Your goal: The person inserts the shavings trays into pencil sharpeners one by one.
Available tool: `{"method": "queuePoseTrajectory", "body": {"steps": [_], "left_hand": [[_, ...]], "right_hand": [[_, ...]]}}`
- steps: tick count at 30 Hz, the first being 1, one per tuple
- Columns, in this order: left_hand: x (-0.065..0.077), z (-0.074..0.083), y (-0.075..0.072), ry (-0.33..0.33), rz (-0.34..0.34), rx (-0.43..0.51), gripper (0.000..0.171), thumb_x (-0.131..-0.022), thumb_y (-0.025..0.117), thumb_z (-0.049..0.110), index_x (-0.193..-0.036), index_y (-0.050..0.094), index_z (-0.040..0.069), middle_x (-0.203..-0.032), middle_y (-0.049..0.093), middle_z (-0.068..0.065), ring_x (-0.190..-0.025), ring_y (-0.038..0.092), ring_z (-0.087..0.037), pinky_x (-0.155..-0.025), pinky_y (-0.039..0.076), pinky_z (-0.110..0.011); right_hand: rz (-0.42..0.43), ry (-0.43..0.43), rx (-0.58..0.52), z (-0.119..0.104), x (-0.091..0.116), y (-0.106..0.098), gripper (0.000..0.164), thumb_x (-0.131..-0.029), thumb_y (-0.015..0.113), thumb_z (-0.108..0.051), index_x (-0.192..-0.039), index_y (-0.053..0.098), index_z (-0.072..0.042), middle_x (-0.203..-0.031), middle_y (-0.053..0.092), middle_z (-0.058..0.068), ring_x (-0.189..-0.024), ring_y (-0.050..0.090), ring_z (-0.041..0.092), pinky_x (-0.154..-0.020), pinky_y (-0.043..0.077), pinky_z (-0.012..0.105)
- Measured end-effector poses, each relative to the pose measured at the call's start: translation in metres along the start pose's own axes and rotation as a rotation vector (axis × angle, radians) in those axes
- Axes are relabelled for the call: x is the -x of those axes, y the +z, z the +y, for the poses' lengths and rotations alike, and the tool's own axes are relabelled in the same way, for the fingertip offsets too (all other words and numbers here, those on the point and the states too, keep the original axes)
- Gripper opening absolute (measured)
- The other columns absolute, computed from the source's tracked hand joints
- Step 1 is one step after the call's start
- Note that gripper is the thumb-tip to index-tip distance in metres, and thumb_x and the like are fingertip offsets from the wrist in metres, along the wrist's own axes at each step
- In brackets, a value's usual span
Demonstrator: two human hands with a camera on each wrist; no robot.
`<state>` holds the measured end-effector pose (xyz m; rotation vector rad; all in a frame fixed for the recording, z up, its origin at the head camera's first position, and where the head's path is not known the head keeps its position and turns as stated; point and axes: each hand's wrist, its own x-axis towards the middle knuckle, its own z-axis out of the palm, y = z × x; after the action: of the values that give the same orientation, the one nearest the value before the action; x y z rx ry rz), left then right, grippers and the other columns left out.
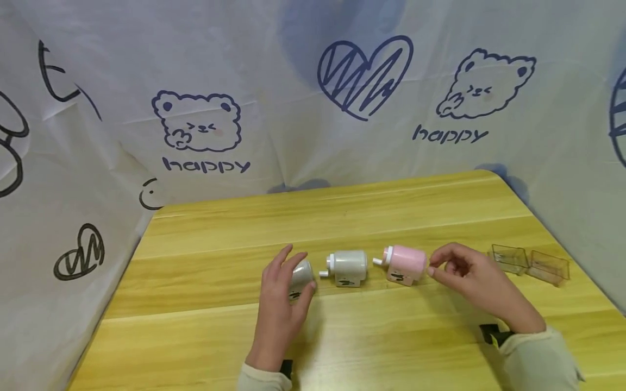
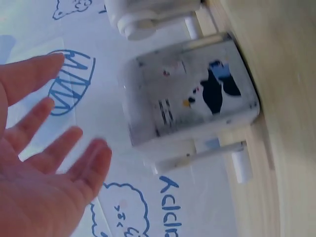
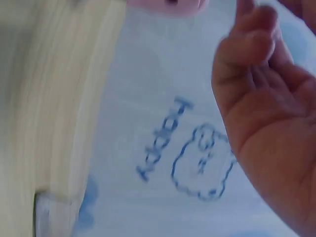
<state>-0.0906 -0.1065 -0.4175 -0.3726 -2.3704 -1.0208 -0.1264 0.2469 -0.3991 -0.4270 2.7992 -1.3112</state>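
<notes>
Along the desk (image 1: 195,260), with the left grip (image 1: 279,293) spread apart by the leftmost grey device (image 1: 303,274) and the right grip (image 1: 471,274) loosely curled, empty, beside the pink device (image 1: 408,259), a leftward nudge could catch the white crank (image 1: 377,262) on the middle grey device (image 1: 350,263).

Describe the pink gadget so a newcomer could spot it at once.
On the wooden table, look to the right end of the row of three. The pink gadget sits there, nearest the right hand. Its pink body sets it apart from the middle gadget and the left gadget, both pale grey.
</notes>
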Motion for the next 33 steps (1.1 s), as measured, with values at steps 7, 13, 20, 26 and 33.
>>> {"method": "queuePoseTrajectory", "body": {"steps": [7, 13, 20, 26, 33], "left_hand": [[0.003, 0.007, 0.008, 0.010, -0.084, 0.076, 0.047, -0.085, 0.071, 0.016, -0.129, 0.055, 0.016, -0.141, 0.048, -0.005, -0.130, 0.043, -0.026, -0.104, 0.037, -0.049], [0.005, 0.010, 0.011, -0.007, -0.142, 0.106, 0.044, -0.086, 0.070, 0.018, -0.128, 0.055, 0.015, -0.139, 0.050, -0.003, -0.129, 0.044, -0.023, -0.104, 0.038, -0.043], [0.005, 0.010, 0.012, -0.048, -0.188, 0.113, 0.043, -0.088, 0.069, 0.020, -0.128, 0.055, 0.013, -0.138, 0.051, -0.001, -0.128, 0.046, -0.020, -0.100, 0.042, -0.037], [0.006, 0.008, 0.015, -0.039, -0.196, 0.131, 0.044, -0.086, 0.070, 0.016, -0.127, 0.055, 0.012, -0.130, 0.056, -0.002, -0.112, 0.055, -0.019, -0.090, 0.049, -0.037], [0.006, 0.008, 0.015, -0.066, -0.222, 0.135, 0.043, -0.085, 0.070, 0.015, -0.125, 0.056, 0.010, -0.114, 0.060, 0.002, -0.093, 0.056, -0.013, -0.075, 0.052, -0.032]], "right_hand": [[0.235, 0.028, 0.236, 0.026, 0.003, -0.018, 0.037, -0.093, 0.060, -0.038, -0.118, 0.055, -0.012, -0.096, 0.052, 0.009, -0.076, 0.047, 0.021, -0.061, 0.041, 0.033], [0.394, 0.131, 0.273, 0.051, 0.005, -0.037, 0.062, -0.092, 0.058, -0.030, -0.142, 0.035, -0.001, -0.139, 0.029, 0.031, -0.119, 0.026, 0.051, -0.087, 0.025, 0.064], [0.243, 0.364, 0.433, 0.084, 0.012, -0.054, 0.084, -0.086, 0.066, -0.033, -0.143, 0.022, 0.009, -0.149, 0.003, 0.038, -0.129, -0.008, 0.063, -0.088, 0.003, 0.078], [0.119, 0.441, 0.453, 0.096, 0.014, -0.057, 0.097, -0.082, 0.067, -0.035, -0.145, 0.009, 0.012, -0.147, -0.001, 0.041, -0.128, -0.015, 0.064, -0.090, -0.001, 0.079], [0.073, 0.429, 0.449, 0.100, 0.015, -0.058, 0.084, -0.083, 0.060, -0.020, -0.143, 0.012, 0.014, -0.140, 0.019, 0.042, -0.123, -0.003, 0.067, -0.087, 0.002, 0.078]]}}
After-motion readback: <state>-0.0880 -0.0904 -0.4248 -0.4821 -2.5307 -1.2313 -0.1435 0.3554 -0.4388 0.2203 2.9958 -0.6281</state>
